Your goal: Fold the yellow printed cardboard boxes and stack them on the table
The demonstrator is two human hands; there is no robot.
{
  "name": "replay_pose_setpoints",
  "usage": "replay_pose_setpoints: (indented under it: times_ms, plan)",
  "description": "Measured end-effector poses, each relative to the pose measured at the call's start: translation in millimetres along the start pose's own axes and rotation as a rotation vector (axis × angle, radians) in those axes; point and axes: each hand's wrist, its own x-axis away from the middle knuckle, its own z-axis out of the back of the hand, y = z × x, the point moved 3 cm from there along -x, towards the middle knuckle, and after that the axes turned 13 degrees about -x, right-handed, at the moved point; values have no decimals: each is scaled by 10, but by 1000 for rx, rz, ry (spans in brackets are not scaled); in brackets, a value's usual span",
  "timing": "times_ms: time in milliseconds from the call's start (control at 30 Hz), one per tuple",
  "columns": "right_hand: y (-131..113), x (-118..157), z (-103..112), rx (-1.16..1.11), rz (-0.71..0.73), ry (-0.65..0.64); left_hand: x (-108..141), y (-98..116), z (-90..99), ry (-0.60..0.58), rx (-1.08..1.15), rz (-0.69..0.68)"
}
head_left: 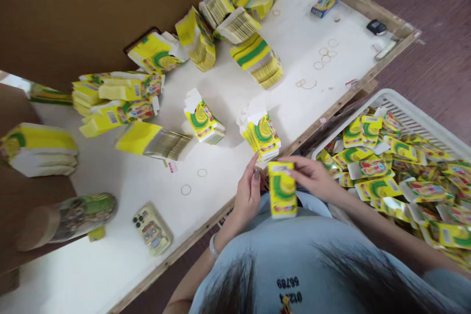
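A small yellow and green box (pixel 282 190) is upright in front of my body, with my right hand (pixel 309 174) pinching its upper right edge. My left hand (pixel 250 187) is just left of the box, near the table edge, its fingers bent; whether something is between them is hidden. Right above my left fingertips stands a fanned stack of flat yellow cartons (pixel 260 132). Another small stack of cartons (pixel 204 120) is farther left on the white table (pixel 228 167).
Bundled carton stacks (pixel 257 59) spread along the back and left. A phone (pixel 152 229) and a jar (pixel 86 213) are at the lower left. At the right, a white basket (pixel 423 113) holds several yellow boxes. Rubber bands (pixel 186 190) and a blue box (pixel 325 5) lie on the table.
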Motion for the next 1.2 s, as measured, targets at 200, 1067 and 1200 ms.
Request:
replay_pose_setpoints:
  times_ms: [200,1067,1200]
  plan:
    - [-355,578,1593,1284,-330,352,-248,-198,272,129,-93,-74]
    - [-188,-1118,-194,-1002,-327,149,-448,211,411,191,1630,493]
    - [-153,-1034,-256,-763,-291,132,-428,279,437,228,1428,475]
